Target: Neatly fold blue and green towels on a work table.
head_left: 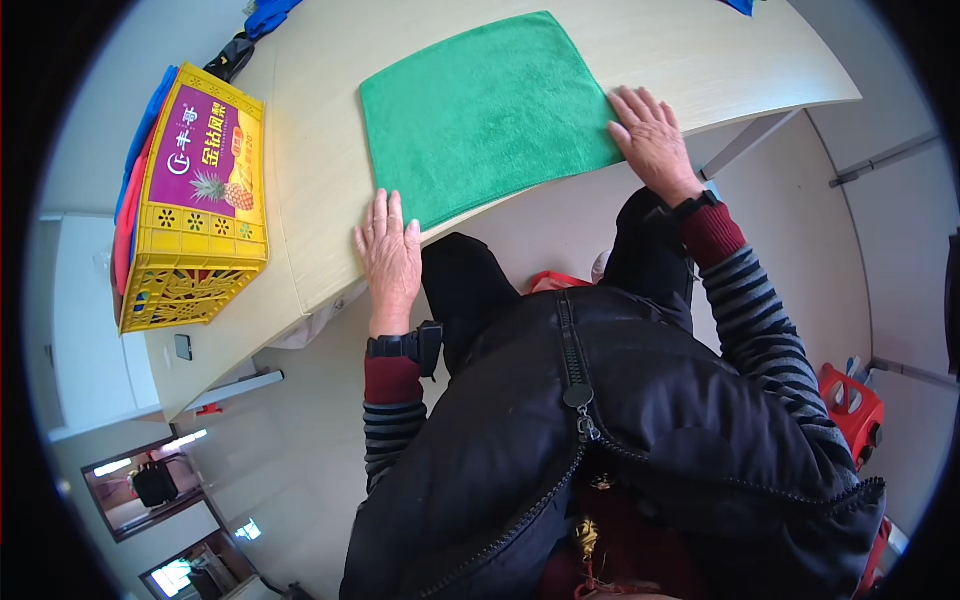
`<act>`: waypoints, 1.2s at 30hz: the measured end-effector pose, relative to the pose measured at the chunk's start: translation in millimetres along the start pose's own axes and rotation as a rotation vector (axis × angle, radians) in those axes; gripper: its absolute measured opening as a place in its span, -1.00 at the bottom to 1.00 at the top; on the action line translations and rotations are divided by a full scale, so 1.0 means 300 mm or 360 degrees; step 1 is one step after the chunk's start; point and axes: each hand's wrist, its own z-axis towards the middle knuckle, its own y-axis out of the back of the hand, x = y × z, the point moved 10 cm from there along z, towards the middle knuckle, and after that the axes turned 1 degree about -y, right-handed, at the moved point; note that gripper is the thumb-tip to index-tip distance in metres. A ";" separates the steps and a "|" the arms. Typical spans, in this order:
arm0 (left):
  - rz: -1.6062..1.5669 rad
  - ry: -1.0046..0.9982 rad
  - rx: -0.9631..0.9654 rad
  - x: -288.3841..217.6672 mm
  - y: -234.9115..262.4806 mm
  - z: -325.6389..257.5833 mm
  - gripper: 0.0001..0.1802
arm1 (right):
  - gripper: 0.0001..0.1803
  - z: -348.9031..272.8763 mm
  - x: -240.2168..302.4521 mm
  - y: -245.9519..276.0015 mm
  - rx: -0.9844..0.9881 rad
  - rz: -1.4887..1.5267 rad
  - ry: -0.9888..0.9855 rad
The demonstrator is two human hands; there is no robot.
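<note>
A green towel [485, 115] lies spread flat on the pale wooden table [310, 160], its near edge along the table's front edge. My left hand [388, 250] rests flat at the towel's near left corner, fingers stretched out and pointing away from me. At the right edge of the towel lies my right hand [652, 140], palm down with the fingers slightly spread and the fingertips close to the cloth. Neither hand grips anything. Both wrists wear dark bands, below striped sleeves with dark red cuffs.
A yellow plastic crate [195, 215] with a purple pineapple label stands at the table's left, holding red and blue cloth. Blue cloth [268, 17] lies at the far left. A small dark flat object [183, 347] is near the crate. On the floor at right sits a red container [855, 412].
</note>
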 end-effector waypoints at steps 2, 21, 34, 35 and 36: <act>-0.0059 -0.0033 -0.0033 -0.010 0.029 -0.038 -0.38 | -0.36 -0.022 -0.055 0.031 -0.0036 0.0040 -0.0121; -0.0298 -0.0231 -0.0375 -0.091 0.179 -0.075 -0.55 | -0.24 -0.063 0.189 0.124 0.0121 0.0397 0.0452; -0.0549 -0.0282 -0.0360 -0.126 0.357 -0.030 -0.71 | -0.61 0.053 0.128 0.262 0.0138 0.0730 0.0683; -0.0647 -0.0276 -0.0302 -0.127 0.380 -0.016 -0.72 | -0.64 0.084 0.124 0.283 0.0232 0.0778 0.0706; -0.0746 -0.0271 -0.0246 -0.127 0.402 0.009 -0.73 | -0.64 0.129 0.112 0.315 0.0245 0.0782 0.0717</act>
